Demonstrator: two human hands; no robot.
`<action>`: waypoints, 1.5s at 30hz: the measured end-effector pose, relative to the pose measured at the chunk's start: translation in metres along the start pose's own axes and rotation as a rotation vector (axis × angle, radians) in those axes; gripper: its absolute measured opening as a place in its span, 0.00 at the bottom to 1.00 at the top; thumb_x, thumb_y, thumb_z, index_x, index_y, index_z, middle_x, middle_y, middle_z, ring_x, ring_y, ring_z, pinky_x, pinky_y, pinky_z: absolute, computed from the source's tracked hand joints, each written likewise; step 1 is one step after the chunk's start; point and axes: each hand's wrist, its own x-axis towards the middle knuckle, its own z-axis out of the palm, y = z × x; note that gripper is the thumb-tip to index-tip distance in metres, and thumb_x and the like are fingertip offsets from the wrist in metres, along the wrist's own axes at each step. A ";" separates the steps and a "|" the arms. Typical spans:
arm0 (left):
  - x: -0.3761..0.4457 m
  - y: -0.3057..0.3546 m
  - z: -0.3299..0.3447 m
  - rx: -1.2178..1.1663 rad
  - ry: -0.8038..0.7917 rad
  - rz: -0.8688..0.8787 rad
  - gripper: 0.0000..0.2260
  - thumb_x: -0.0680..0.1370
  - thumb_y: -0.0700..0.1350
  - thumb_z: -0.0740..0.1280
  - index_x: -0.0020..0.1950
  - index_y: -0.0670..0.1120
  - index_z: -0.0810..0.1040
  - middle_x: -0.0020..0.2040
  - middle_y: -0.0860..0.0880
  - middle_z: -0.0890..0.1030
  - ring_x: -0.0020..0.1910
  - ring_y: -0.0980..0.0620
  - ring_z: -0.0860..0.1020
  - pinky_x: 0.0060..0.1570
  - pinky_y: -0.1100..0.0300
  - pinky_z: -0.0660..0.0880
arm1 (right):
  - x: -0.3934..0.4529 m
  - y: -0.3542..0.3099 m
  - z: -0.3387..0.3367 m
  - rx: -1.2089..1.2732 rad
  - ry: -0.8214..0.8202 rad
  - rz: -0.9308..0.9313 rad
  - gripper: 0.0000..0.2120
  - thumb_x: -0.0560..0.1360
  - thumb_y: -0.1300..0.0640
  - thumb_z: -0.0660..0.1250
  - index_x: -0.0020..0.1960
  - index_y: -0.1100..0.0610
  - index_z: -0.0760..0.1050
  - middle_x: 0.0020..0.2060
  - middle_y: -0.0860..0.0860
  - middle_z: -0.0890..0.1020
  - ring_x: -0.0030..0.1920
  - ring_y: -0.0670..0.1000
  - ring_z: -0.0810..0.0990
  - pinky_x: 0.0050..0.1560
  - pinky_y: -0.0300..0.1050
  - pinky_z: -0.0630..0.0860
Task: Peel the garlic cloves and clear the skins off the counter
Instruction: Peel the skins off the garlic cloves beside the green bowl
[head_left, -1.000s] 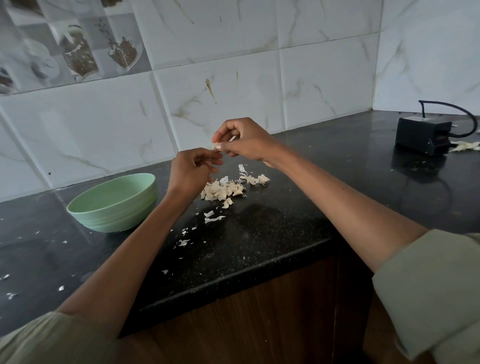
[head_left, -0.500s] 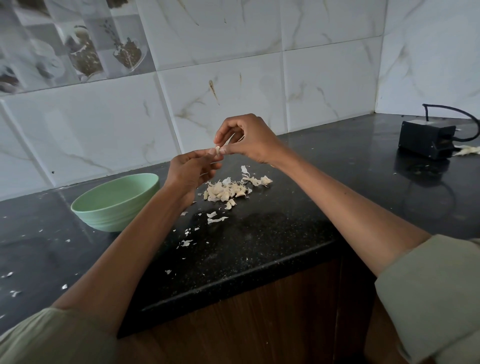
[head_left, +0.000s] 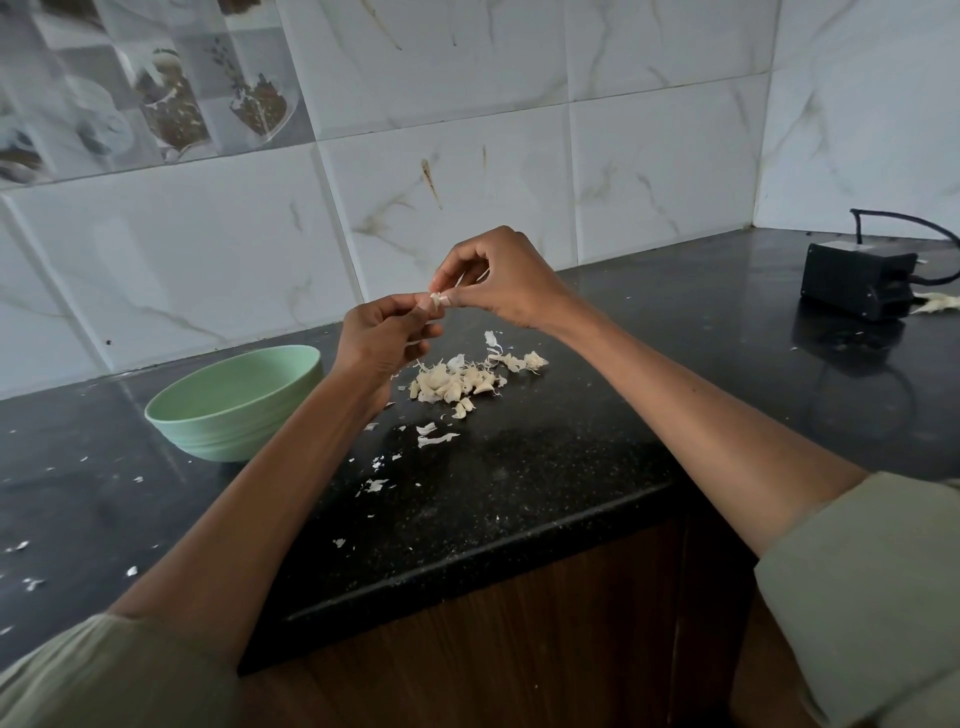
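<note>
Above the black counter (head_left: 545, 467) my left hand (head_left: 382, 340) pinches a small garlic clove (head_left: 435, 302) at its fingertips. My right hand (head_left: 498, 283) meets it from the right, and its thumb and fingers pinch a thin strip of skin at the clove's tip. Below the hands lies a pile of garlic cloves (head_left: 457, 382) mixed with skins. Loose white skin flakes (head_left: 434, 439) trail from the pile toward the counter's front edge.
A pale green bowl (head_left: 234, 400) stands on the counter left of my left forearm. A black box with a cable (head_left: 857, 278) sits at the far right, with a scrap of skin (head_left: 937, 301) beside it. Tiled walls close the back and right.
Both hands have stayed together over the pile, working at the clove. The right hand's fingers have shifted on the skin at the clove's tip. The pile and bowl have not moved.
</note>
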 end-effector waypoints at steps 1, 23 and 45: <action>0.000 0.000 0.000 0.006 0.003 0.009 0.05 0.82 0.43 0.72 0.55 0.43 0.85 0.48 0.48 0.88 0.41 0.57 0.84 0.40 0.65 0.80 | 0.000 -0.001 0.000 0.003 -0.003 -0.001 0.05 0.73 0.61 0.80 0.48 0.57 0.88 0.41 0.45 0.88 0.40 0.38 0.84 0.44 0.31 0.76; 0.002 -0.002 -0.003 0.125 -0.060 0.121 0.04 0.79 0.39 0.75 0.52 0.45 0.85 0.41 0.49 0.84 0.43 0.55 0.81 0.46 0.64 0.81 | -0.002 -0.005 -0.005 -0.020 -0.114 -0.034 0.10 0.73 0.64 0.79 0.52 0.56 0.84 0.44 0.49 0.86 0.44 0.44 0.84 0.49 0.36 0.79; 0.002 -0.003 -0.005 0.168 -0.049 0.196 0.06 0.78 0.37 0.76 0.51 0.47 0.86 0.42 0.48 0.86 0.44 0.54 0.84 0.51 0.61 0.82 | -0.002 -0.006 0.006 -0.179 -0.122 -0.043 0.11 0.77 0.70 0.71 0.45 0.54 0.77 0.42 0.45 0.82 0.47 0.50 0.84 0.50 0.47 0.80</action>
